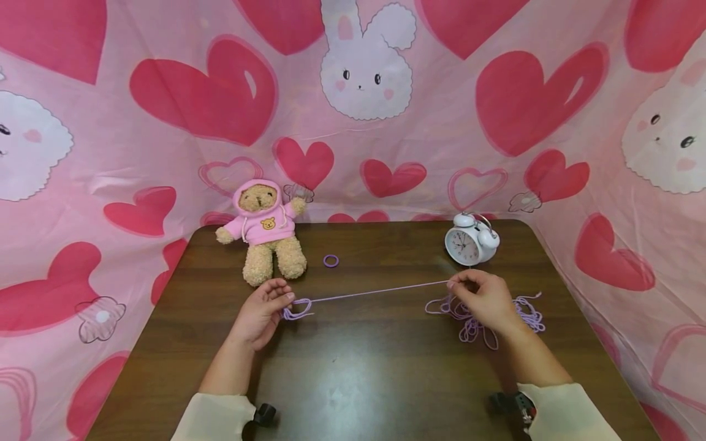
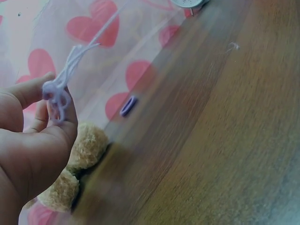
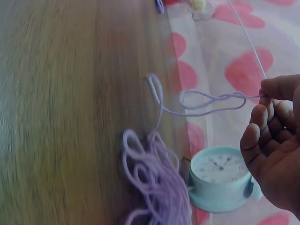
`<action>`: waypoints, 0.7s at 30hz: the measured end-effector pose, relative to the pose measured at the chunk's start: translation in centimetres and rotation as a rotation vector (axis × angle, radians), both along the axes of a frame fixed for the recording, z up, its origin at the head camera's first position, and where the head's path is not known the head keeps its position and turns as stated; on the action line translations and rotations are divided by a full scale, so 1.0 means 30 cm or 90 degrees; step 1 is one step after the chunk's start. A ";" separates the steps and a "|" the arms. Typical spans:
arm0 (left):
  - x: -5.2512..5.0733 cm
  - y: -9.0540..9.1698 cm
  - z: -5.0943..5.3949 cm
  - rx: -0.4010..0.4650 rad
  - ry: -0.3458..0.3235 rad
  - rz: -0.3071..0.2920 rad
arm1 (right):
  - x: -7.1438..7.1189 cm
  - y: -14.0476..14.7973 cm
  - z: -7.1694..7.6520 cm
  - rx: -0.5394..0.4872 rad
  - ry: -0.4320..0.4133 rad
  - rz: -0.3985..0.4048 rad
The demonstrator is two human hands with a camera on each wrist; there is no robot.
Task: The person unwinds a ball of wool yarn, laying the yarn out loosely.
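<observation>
A light purple cord runs stretched between the two hands above the table. My left hand pinches a small looped bunch of the cord between thumb and fingers, with loops and a loose end sticking out. Thumb and forefinger of my right hand pinch the other end of the taut stretch. From that pinch, slack cord hangs in twisted loops. It leads down to a loose purple heap on the table, below and around the right hand.
A teddy bear in a pink hoodie sits at the back left of the dark wooden table. Near it lies a purple ring. A white twin-bell alarm clock stands at the back right. Pink heart-print cloth hangs behind.
</observation>
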State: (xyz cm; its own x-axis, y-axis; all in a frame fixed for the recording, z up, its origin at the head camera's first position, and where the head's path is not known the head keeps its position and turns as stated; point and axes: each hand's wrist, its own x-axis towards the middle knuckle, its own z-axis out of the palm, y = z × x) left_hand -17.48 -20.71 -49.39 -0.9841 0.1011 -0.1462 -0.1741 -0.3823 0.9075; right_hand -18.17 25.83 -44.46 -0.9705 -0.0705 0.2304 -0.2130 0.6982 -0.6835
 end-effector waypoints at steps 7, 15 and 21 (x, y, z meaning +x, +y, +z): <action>-0.002 -0.010 -0.003 0.003 0.009 0.005 | 0.018 0.064 0.012 0.008 -0.006 -0.029; -0.003 -0.033 0.003 -0.022 0.002 0.009 | 0.043 0.140 0.034 0.030 0.002 -0.052; 0.002 -0.055 0.004 -0.023 -0.015 0.019 | 0.054 0.186 0.045 0.037 0.001 -0.075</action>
